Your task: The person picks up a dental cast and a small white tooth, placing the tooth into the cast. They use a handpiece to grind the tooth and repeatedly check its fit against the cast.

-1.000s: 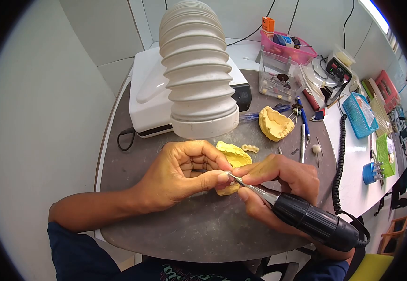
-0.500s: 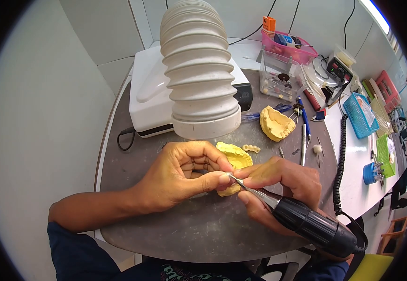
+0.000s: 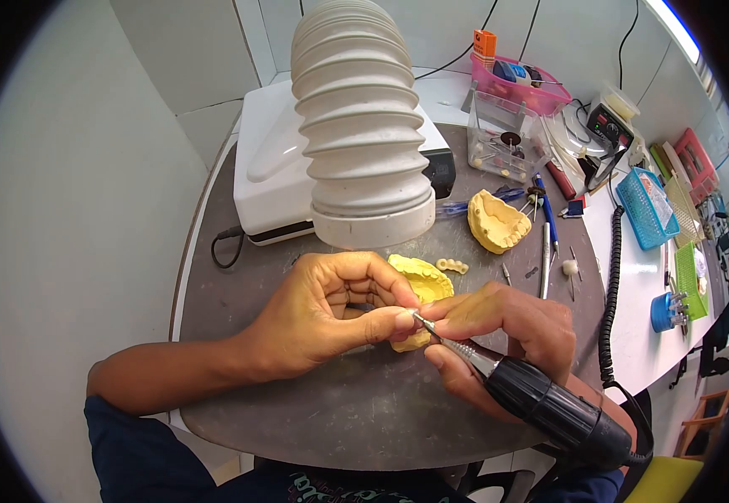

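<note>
My left hand [image 3: 322,314] is closed, thumb and forefinger pinching something small, mostly hidden by the fingertips. In my right hand [image 3: 520,327] is a black and silver rotary handpiece [image 3: 549,402], its tip angled up and left to meet the left fingertips. Behind the hands lies a yellow dental cast [image 3: 432,289], partly covered by them. A small tooth-coloured dental bridge [image 3: 452,266] rests just beyond it. Farther back to the right sits a second, paler yellow dental cast [image 3: 499,222].
A ribbed white suction hose [image 3: 360,126] hangs above the hands, before a white machine [image 3: 268,168]. At right lie a blue pen-like tool [image 3: 548,214], a silver instrument [image 3: 545,260] and a coiled black cord [image 3: 611,293]. Behind stand a clear box [image 3: 499,155] and a pink basket [image 3: 541,99].
The view has shifted very slightly. Both hands keep their grip, and the handpiece's rear end has tipped a little lower and left.
</note>
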Tool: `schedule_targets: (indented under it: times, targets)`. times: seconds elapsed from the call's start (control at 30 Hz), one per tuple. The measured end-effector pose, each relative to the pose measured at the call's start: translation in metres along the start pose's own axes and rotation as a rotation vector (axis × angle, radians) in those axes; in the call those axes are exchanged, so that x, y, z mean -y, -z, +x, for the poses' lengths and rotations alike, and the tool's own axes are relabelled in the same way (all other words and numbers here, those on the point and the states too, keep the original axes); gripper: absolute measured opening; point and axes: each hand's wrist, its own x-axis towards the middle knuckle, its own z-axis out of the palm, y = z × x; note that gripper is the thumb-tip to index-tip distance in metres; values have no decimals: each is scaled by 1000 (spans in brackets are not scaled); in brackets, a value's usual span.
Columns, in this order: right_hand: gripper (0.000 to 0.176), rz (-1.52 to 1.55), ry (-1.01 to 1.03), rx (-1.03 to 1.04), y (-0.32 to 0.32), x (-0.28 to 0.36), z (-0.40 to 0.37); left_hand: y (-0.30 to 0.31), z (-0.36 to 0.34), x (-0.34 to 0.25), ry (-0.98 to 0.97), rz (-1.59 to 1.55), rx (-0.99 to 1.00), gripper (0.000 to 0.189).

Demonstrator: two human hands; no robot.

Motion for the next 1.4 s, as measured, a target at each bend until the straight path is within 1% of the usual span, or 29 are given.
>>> schedule_targets:
  times: [0.1,0.17,0.37,0.53,0.8,1.07,1.3,1.4]
  targets:
    - [24,-12,-9,7,0,0,1,0,0,0,-5,5,2,15]
    - [22,-21,45,-10,0,-2,1,1,0,0,-6,6,3,15]
    - [21,-40,28,16,4,1,2,1,0,1,14,-1,-4,17]
    - [20,30,4,-28,6,1,-1,0,0,-2,52,-102,-25,16]
    - [19,27,13,-27,4,1,0,1,-1,0,33,-75,-29,16]
    - [20,-40,11,-23,-1,-1,2,-1,0,0,20,-51,-21,16]
    - [21,-21,2,-33,-1,-4,0,1,0,0,9,-6,3,16]
    - [20,-9,-22,-4,1,-2,0,0,0,0,16,-13,3,16]
